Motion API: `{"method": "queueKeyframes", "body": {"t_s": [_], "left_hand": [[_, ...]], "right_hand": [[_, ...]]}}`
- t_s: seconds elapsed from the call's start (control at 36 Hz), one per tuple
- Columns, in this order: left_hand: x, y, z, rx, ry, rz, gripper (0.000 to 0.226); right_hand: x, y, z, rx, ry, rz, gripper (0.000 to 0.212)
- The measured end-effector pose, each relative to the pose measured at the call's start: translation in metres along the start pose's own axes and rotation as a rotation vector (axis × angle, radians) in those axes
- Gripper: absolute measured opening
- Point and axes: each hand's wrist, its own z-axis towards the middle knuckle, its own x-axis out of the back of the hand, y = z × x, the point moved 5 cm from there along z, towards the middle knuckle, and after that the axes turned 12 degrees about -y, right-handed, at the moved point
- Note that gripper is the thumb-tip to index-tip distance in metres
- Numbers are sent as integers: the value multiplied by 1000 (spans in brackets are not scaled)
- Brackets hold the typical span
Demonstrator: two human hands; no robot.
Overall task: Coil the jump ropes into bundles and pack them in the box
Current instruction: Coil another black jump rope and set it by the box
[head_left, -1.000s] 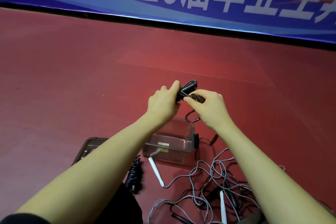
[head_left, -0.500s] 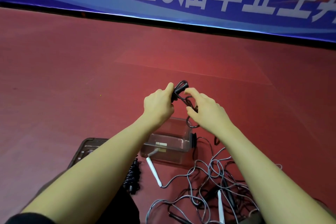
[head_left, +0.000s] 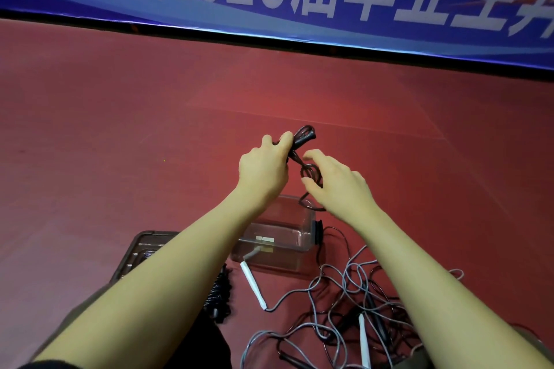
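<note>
My left hand is gripping the black rope handles, fingers curled round them. My right hand is pinching the dark rope beside them, above the clear box on the red floor.

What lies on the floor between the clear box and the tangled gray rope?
In the head view, a white handle lies on the red floor between the clear box and the tangled gray rope; its cord joins that tangle.
</note>
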Motion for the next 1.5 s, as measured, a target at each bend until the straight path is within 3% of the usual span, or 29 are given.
{"method": "queueKeyframes", "body": {"t_s": [0.25,0.44,0.64,0.83,0.94,1.06,1.22,1.31,1.39,1.5], "left_hand": [[-2,10,0,-24,-5,57,36],[1,2,3,7,-12,35,35],[0,1,2,0,-14,55,38],[-8,1,2,-4,-54,72,40],[-9,3,1,-22,-47,101,41],[-10,9,0,-44,-41,120,40],[-8,10,1,-54,-32,122,39],[-6,6,1,-51,-26,108,37],[-4,5,1,-50,-22,75,36],[-2,1,3,-12,-18,-2,32]], "right_hand": [[-8,3,6,20,-26,382,22],[-4,-2,-1,134,65,297,31],[-5,0,2,161,73,497,33],[-10,8,6,96,-34,212,17],[-11,9,5,70,-7,297,9],[-7,11,5,6,59,373,41],[-13,11,2,3,-18,552,8],[-13,7,2,39,-82,585,15],[-15,5,3,32,-145,523,7],[-16,5,2,-8,-103,609,28]]}}
